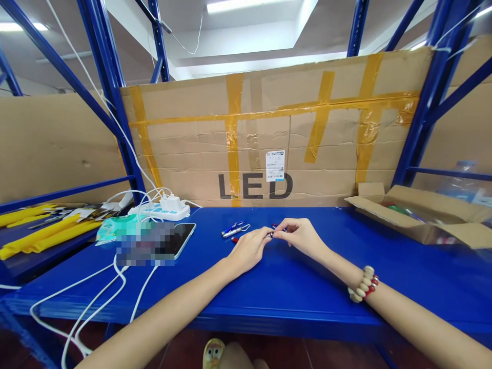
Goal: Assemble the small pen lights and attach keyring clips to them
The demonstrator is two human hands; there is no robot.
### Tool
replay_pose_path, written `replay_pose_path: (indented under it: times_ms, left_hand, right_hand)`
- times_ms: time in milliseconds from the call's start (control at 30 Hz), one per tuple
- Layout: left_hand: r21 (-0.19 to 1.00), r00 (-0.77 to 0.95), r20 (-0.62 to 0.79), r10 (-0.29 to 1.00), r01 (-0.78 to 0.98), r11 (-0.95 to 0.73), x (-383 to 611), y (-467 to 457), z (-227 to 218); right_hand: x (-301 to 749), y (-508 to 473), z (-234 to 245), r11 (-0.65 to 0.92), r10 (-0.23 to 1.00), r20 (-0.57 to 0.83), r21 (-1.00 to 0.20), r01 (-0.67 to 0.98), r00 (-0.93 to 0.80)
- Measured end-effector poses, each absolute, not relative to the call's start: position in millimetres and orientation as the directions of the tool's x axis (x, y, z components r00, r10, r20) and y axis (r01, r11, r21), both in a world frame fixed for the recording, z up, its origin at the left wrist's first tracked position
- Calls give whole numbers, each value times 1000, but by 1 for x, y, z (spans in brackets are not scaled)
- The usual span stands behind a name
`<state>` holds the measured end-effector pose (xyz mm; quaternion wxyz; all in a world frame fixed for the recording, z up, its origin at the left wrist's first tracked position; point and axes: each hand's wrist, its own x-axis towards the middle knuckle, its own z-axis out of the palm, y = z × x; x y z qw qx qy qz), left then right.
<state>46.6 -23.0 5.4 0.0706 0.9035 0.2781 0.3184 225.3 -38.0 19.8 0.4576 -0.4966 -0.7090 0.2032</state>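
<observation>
Both my hands meet near the middle of the blue shelf top. My left hand and my right hand pinch the two ends of one small metal keychain flashlight. The fingers of each hand are closed round it. A bead bracelet sits on my right wrist. Just left of my hands lie two more small keychain lights, silver and blue, with a red bit beside them.
A phone lies to the left, with white cables running to a power strip. Yellow packets lie far left. An open cardboard box stands right. A taped cardboard sheet marked LED closes the back.
</observation>
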Motion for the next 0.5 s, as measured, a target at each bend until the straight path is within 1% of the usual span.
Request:
replay_pose_path:
  times_ms: [100, 267, 367, 500]
  left_hand:
    - [296, 638, 550, 539, 455, -840, 46, -22, 5]
    - [301, 625, 555, 548, 463, -833, 45, -21, 6]
    - [306, 617, 562, 551, 464, -831, 46, -22, 8]
    - [280, 616, 584, 529, 459, -843, 47, -20, 8]
  right_hand:
    - [223, -40, 22, 398, 908, 412, -786, 473, -79]
    - [221, -39, 22, 403, 914, 392, -840, 364, -108]
    - [221, -38, 22, 393, 918, 382, -852, 346, -103]
    - [221, -38, 23, 391, 919, 381, -860, 329, -96]
